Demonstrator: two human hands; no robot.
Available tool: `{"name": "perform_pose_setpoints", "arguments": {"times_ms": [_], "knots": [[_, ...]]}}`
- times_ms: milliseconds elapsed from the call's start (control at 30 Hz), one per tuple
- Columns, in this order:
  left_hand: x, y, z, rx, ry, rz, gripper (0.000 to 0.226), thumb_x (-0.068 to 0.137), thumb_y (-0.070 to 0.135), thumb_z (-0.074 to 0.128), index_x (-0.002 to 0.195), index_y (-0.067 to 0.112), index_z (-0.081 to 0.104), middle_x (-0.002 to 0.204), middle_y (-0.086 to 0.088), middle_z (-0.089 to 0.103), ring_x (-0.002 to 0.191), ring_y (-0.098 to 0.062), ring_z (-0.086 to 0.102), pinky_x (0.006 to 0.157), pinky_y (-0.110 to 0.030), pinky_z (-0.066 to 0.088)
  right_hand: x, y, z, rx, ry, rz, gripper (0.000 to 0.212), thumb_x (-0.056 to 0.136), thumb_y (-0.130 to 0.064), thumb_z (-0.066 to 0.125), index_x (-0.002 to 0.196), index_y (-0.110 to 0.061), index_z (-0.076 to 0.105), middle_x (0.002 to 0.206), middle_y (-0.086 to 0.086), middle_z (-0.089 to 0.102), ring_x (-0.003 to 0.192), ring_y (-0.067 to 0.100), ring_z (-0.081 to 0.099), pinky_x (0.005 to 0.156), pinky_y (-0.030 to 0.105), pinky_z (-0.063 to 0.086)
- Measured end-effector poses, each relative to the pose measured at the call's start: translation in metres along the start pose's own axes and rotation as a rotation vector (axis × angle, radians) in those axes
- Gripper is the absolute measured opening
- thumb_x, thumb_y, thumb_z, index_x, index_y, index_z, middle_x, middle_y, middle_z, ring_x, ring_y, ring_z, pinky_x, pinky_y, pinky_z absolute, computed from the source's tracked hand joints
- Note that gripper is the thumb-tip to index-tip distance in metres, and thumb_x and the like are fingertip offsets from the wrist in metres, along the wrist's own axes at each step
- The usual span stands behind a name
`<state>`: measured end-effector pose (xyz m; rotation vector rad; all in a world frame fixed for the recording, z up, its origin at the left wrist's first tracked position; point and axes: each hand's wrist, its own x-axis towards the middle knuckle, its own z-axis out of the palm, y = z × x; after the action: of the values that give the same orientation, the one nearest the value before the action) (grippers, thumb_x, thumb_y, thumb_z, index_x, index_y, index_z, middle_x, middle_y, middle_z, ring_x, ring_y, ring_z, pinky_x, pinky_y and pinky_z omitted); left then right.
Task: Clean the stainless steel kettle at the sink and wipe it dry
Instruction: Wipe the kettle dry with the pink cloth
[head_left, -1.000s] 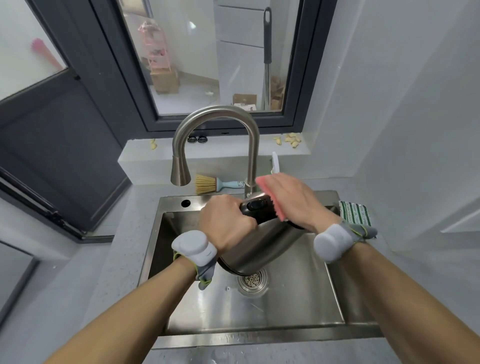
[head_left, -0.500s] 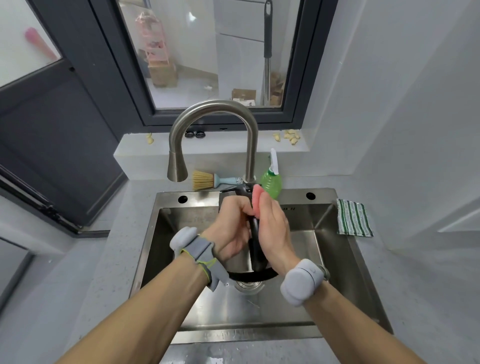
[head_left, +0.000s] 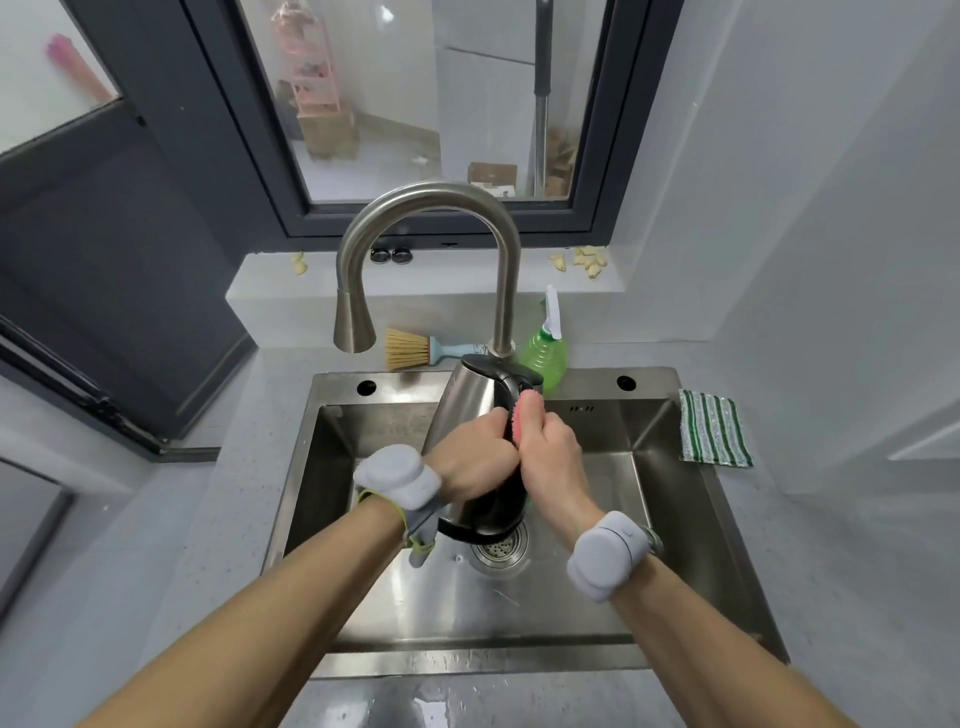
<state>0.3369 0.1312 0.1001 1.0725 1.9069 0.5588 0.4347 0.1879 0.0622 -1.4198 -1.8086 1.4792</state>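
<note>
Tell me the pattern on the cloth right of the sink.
Green and white stripes on the cloth, head view.

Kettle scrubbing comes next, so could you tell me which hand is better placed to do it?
Probably the right hand: it already grips the pink sponge against the kettle by its black handle. The left hand is wrapped round the kettle, steadying it above the sink.

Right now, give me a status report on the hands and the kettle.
Left hand grips kettle over sink. Right hand presses pink sponge on its black handle. Tap off; nothing in the way.
</note>
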Motion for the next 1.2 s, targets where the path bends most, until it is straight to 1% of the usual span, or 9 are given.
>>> {"name": "perform_pose_setpoints", "arguments": {"times_ms": [167, 433, 567, 700, 800, 867, 967, 1133, 1200], "knots": [[0.010, -0.010, -0.002, 0.398, 0.114, 0.176, 0.012, 0.080, 0.013, 0.055, 0.087, 0.012, 0.045, 0.087, -0.003, 0.056, 0.086, -0.032, 0.056, 0.071, -0.037, 0.043, 0.014, 0.011, -0.002, 0.191, -0.016, 0.071, 0.060, 0.089, -0.072, 0.045, 0.050, -0.027, 0.052, 0.052, -0.018, 0.051, 0.056, 0.006, 0.047, 0.065, 0.028, 0.041], [0.020, -0.037, 0.010, 0.782, 0.428, 0.342, 0.029, 0.078, 0.034, 0.052, 0.098, 0.016, 0.040, 0.106, -0.006, 0.049, 0.097, -0.027, 0.047, 0.073, -0.030, 0.027, 0.021, 0.029, 0.004, 0.304, -0.215, 0.175, 0.067, 0.075, -0.073, 0.060, 0.070, -0.006, 0.057, 0.069, 0.014, 0.048, 0.068, 0.032, 0.046, 0.068, 0.052, 0.042], [0.028, -0.054, 0.007, 0.852, 0.288, 0.440, 0.075, 0.073, 0.032, 0.062, 0.143, 0.017, 0.042, 0.142, -0.006, 0.045, 0.141, -0.031, 0.034, 0.112, -0.040, 0.028, 0.021, 0.035, -0.003, 0.190, -0.276, 0.090, 0.061, 0.075, -0.067, 0.055, 0.058, -0.009, 0.064, 0.061, 0.009, 0.060, 0.067, 0.027, 0.054, 0.076, 0.049, 0.048], [0.038, -0.058, 0.002, 0.592, 0.056, 0.432, 0.069, 0.076, 0.015, 0.065, 0.142, 0.017, 0.047, 0.144, 0.000, 0.055, 0.153, -0.016, 0.023, 0.126, -0.039, 0.002, 0.026, 0.038, -0.005, 0.139, -0.335, -0.017, 0.050, 0.075, -0.058, 0.051, 0.064, -0.009, 0.057, 0.064, 0.008, 0.048, 0.068, 0.021, 0.041, 0.069, 0.040, 0.036], [0.039, -0.063, -0.007, 0.531, -0.027, 0.428, 0.037, 0.079, 0.015, 0.070, 0.115, 0.013, 0.063, 0.129, -0.004, 0.066, 0.143, -0.020, 0.043, 0.121, -0.038, 0.025, 0.028, 0.044, -0.008, 0.031, -0.455, -0.067, 0.068, 0.083, -0.057, 0.045, 0.060, 0.004, 0.062, 0.056, 0.013, 0.055, 0.058, 0.024, 0.048, 0.062, 0.036, 0.042], [0.038, -0.064, -0.011, 0.529, -0.017, 0.413, 0.021, 0.081, 0.021, 0.072, 0.100, 0.016, 0.064, 0.104, -0.003, 0.071, 0.110, -0.030, 0.065, 0.091, -0.039, 0.050, 0.027, 0.045, -0.007, -0.115, -0.421, -0.137, 0.060, 0.087, -0.057, 0.041, 0.052, -0.013, 0.061, 0.050, 0.001, 0.058, 0.051, 0.021, 0.050, 0.057, 0.031, 0.045], [0.037, -0.066, -0.010, 0.563, 0.078, 0.393, 0.028, 0.084, 0.034, 0.070, 0.105, 0.017, 0.064, 0.090, -0.002, 0.074, 0.088, -0.030, 0.067, 0.080, -0.037, 0.051, 0.029, 0.043, -0.005, -0.293, -0.211, -0.244, 0.049, 0.093, -0.056, 0.041, 0.063, -0.021, 0.056, 0.053, -0.009, 0.061, 0.048, 0.011, 0.052, 0.060, 0.038, 0.052], [0.033, -0.069, -0.016, 0.369, 0.305, 0.282, 0.018, 0.078, 0.029, 0.073, 0.087, 0.015, 0.069, 0.075, -0.006, 0.073, 0.080, -0.030, 0.067, 0.075, -0.035, 0.051, 0.028, 0.046, -0.002, -0.204, 0.118, -0.434, 0.038, 0.107, -0.040, 0.040, 0.092, -0.026, 0.073, 0.089, -0.013, 0.071, 0.086, 0.008, 0.066, 0.084, 0.037, 0.052], [0.030, -0.067, -0.017, 0.237, 0.402, 0.230, 0.015, 0.075, 0.027, 0.075, 0.083, 0.016, 0.068, 0.073, -0.005, 0.071, 0.076, -0.029, 0.066, 0.072, -0.037, 0.052, 0.023, 0.046, 0.008, -0.201, 0.172, -0.479, 0.041, 0.107, -0.033, 0.037, 0.121, -0.013, 0.071, 0.126, 0.003, 0.070, 0.122, 0.017, 0.062, 0.105, 0.041, 0.046]]}}
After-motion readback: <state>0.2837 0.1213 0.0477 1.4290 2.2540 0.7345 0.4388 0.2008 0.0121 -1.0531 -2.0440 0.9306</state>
